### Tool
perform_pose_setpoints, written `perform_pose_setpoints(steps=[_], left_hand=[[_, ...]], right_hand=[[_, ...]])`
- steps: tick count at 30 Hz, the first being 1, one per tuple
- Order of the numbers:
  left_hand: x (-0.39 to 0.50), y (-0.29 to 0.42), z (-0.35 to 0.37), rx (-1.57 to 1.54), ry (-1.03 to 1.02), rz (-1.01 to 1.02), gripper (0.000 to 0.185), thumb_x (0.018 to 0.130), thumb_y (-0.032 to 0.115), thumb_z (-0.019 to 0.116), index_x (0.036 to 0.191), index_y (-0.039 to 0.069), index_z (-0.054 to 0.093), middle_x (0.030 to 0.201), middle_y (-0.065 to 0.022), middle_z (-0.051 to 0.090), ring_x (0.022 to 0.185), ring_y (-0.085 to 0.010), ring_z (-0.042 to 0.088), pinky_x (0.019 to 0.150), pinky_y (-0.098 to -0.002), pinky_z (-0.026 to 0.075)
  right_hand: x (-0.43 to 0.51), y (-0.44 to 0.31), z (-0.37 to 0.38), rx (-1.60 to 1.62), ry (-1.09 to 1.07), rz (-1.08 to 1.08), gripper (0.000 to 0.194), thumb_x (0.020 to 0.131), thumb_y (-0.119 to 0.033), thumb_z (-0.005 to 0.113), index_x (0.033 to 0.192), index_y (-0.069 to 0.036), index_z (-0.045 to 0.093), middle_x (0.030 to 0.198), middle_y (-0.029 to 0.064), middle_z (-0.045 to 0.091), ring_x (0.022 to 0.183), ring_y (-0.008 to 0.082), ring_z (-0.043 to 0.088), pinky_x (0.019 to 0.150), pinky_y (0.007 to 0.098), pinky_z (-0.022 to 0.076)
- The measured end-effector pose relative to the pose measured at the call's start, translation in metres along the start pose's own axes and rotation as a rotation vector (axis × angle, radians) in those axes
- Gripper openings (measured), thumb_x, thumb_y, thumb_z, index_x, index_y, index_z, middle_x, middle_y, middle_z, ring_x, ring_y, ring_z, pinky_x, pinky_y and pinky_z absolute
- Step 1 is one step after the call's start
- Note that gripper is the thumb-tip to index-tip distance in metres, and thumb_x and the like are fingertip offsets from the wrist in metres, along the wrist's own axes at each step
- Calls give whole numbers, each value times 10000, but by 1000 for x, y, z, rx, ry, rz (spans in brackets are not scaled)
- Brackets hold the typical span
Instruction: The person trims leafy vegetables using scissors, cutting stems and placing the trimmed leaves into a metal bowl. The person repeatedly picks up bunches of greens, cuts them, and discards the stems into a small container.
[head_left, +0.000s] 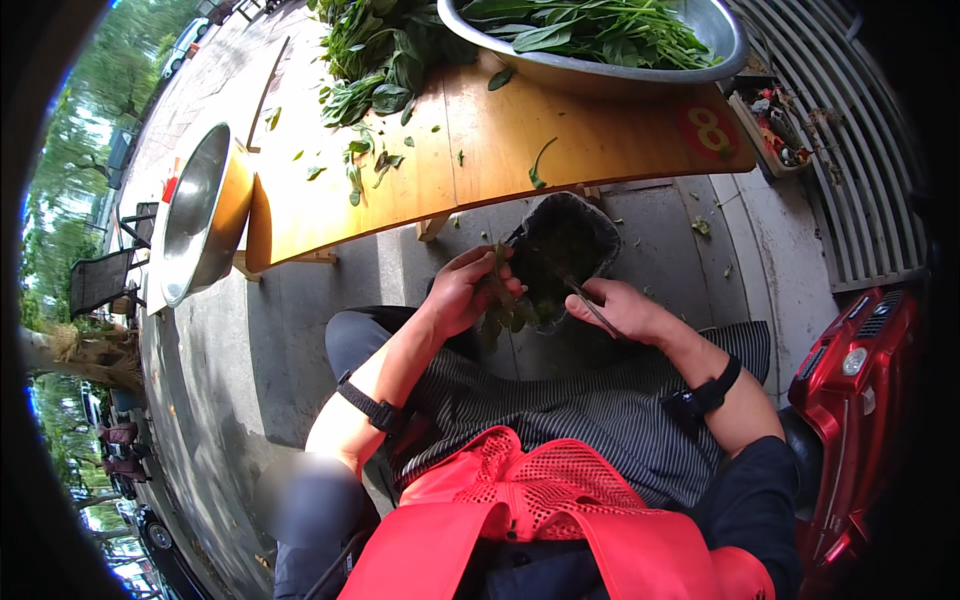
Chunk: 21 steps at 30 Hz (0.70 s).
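Observation:
My left hand (472, 289) holds a small bunch of leafy greens (501, 306), its leaves hanging below my fingers. In my right hand (630, 309) is a thin, dark tool (592, 301), seen nearly edge-on; it looks like a knife, though its blade is hard to make out. Both hands are just on my side of a bin lined with a dark plastic bag (606, 238), which has dim green scraps inside. The tool's far end reaches over the bin's opening.
Beyond the bin stands a wooden table (420, 172) strewn with loose leaves. It bears a heap of spinach-like greens (397, 64) and a large metal basin (645, 75) of greens. Another metal basin (199, 217) is at the left end. A red vehicle (855, 390) stands close on the right.

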<state>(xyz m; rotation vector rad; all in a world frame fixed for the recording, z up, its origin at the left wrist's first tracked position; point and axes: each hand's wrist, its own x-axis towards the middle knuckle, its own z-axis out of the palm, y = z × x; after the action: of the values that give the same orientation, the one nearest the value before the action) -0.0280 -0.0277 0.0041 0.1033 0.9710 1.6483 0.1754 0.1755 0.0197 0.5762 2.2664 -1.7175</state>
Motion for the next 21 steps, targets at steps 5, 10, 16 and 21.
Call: perform_pose_setpoints(steps=[5, 10, 16, 21], left_hand=[[2, -3, -3, 65, 169, 5, 286, 1054, 215, 479, 1245, 6, 522, 1063, -140, 648, 977, -286, 665, 895, -465, 561], [0, -11, 8, 134, 114, -113, 272, 1044, 205, 503, 1232, 8, 515, 1150, -157, 637, 1004, -301, 664, 914, -490, 557], [-1, -34, 28, 145, 58, -236, 262, 1027, 171, 532, 1232, 8, 512, 1166, -147, 625, 1021, -288, 672, 872, -473, 586], [0, -37, 31, 243, 13, -244, 237, 1017, 158, 553, 1179, -14, 532, 1110, -152, 649, 1008, -281, 676, 841, -450, 602]], right_hand=[[1, 0, 3, -63, -3, 22, 598, 883, -553, 672, 884, 45, 651, 736, 97, 627, 688, 180, 589, 650, 336, 479], [7, 2, 10, 361, 34, 115, 322, 863, -304, 733, 814, -40, 555, 642, 47, 561, 508, 120, 515, 471, 268, 405], [27, 5, 32, 663, 97, 24, 218, 813, -124, 734, 846, -46, 533, 649, 36, 565, 490, 102, 500, 436, 244, 381], [28, 2, 37, 647, 102, -49, 193, 786, -73, 724, 843, -42, 541, 693, 27, 583, 562, 117, 547, 524, 261, 441]])
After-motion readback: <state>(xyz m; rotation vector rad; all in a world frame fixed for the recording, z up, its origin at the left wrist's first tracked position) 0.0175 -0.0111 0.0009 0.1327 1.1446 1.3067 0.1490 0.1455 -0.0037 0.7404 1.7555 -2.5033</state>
